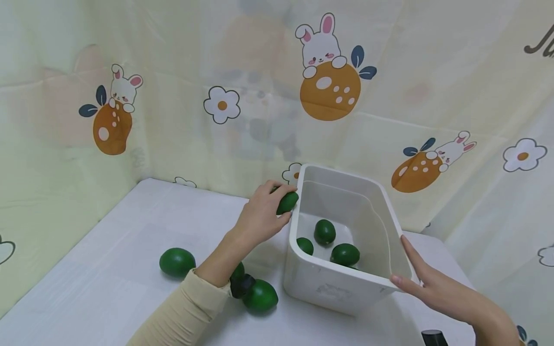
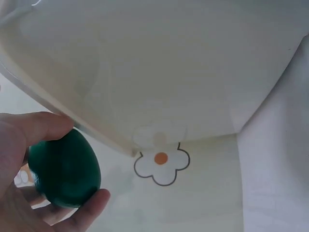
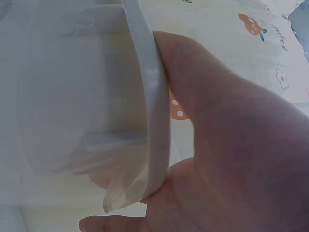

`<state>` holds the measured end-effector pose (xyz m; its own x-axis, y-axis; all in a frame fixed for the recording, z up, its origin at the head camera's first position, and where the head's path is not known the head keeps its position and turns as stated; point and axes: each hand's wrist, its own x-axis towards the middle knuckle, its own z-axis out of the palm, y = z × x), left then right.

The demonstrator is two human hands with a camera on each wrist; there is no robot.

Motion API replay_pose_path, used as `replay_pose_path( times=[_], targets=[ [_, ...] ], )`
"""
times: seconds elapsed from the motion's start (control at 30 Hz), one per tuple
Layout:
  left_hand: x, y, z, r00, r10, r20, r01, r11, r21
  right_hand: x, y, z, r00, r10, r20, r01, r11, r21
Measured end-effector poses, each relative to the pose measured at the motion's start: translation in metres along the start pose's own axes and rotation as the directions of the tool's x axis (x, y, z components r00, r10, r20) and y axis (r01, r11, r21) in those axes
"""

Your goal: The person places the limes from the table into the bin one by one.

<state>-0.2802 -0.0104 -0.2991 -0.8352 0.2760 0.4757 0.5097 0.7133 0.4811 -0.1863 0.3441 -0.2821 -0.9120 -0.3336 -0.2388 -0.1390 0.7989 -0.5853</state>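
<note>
Left hand (image 1: 259, 214) has the fruit (image 1: 287, 203) pinched between thumb and fingers. Fruit is just outside the left rim of the bin (image 1: 320, 287), bin opening lies right of this grip; can't tell if fruit touches the rim. Long axis unclear, fingers cover part. Left hand is the near one; right hand (image 1: 446, 290) grips the bin's opposite near corner, thumb and fingers spread around the rim.

Fruit: dark green, smooth, slightly glossy, egg-shaped. Bin: off-white, looks like plastic, rounded corners, thick lip, scuff on front wall. Inside, more green fruits (image 1: 325, 232) on the floor. Loose fruits (image 1: 177, 262) also on the white, smooth table (image 1: 143, 230), some near the left wrist. Behind: thin cream curtain (image 1: 182, 43), rabbit-and-flower print, lightly creased.
</note>
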Motion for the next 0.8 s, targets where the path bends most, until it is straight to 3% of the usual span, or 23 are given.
replay_pose_path(
  times=[0.27, 0.5, 0.6, 0.8],
  targets=[
    [0.0, 0.002, -0.002, 0.999, 0.003, -0.034, -0.003, 1.0, -0.016, 0.0, 0.001, 0.0, 1.0, 0.016, 0.006, -0.016, 1.0, 0.005],
    [-0.001, 0.009, -0.003, 0.992, 0.056, -0.113, -0.064, 0.996, -0.062, -0.001, 0.001, 0.0, 1.0, 0.018, 0.011, -0.018, 1.0, 0.009],
    [-0.001, 0.012, -0.002, 0.98, 0.107, -0.167, -0.124, 0.987, -0.098, -0.001, 0.001, 0.0, 1.0, 0.008, 0.01, -0.008, 1.0, 0.017],
    [-0.003, 0.019, 0.0, 0.939, 0.232, -0.254, -0.27, 0.955, -0.125, -0.002, 0.001, 0.0, 1.0, 0.008, 0.0, -0.008, 1.0, 0.006]
  ],
)
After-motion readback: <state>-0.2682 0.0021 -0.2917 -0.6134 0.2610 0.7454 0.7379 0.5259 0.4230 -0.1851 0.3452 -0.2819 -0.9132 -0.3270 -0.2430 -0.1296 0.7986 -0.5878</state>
